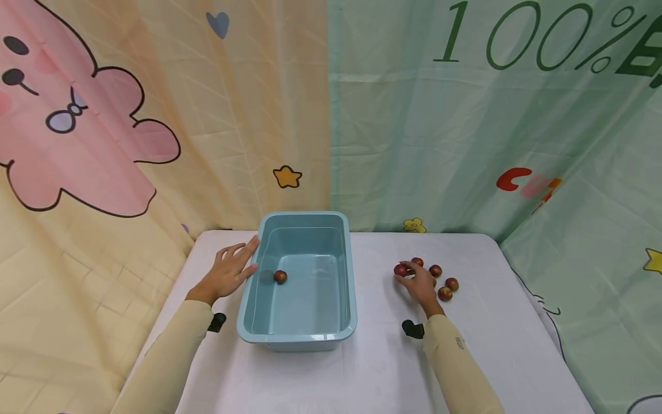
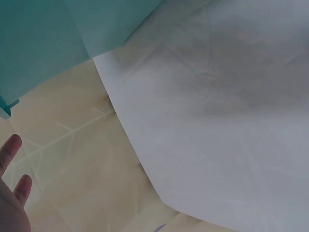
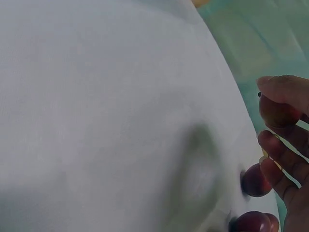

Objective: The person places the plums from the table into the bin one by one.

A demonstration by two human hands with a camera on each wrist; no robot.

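A light blue plastic basin (image 1: 297, 338) stands on the white table, with one round reddish plum (image 1: 280, 276) on its floor near the left wall. My left hand (image 1: 227, 275) lies along the basin's left rim, fingers straight and spread, fingertips at the edge. To the right of the basin, my right hand (image 1: 423, 290) pinches a dark red plum (image 3: 277, 113) between thumb and fingers, raised over the table. Several more plums (image 1: 445, 294) lie loosely grouped beside and behind that hand, one partly hidden by it.
The white-covered table (image 1: 380, 368) runs back to hanging printed curtains (image 1: 414, 144) along its far side. Black wrist cameras (image 1: 412, 329) are strapped under both sleeves. White tabletop lies between the basin and the group of plums.
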